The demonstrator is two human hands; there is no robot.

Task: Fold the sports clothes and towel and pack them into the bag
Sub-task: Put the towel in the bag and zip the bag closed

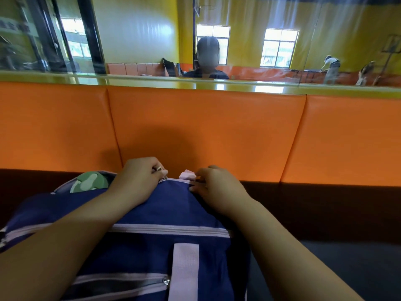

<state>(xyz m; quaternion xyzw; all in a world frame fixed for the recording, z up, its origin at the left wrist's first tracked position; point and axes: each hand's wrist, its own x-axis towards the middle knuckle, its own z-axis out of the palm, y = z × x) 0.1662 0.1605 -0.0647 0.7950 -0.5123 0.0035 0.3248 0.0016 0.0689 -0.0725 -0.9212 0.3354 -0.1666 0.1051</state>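
Sitting on a dark bench against smooth orange padding, the bulging navy canvas bag has pale pink webbing. The left hand pinches the metal zip pull. The right hand curls its fingers onto the bag's edge by a pink tab. Camo cloth pokes out.

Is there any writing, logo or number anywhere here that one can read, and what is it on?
No text can be read.
The grey sign in the upper-left glass: marks too blurred to read.
The navy blue fabric bag with pale pink trim: no logo or label shows.
The small pale pink tab at the zip's end: blank.
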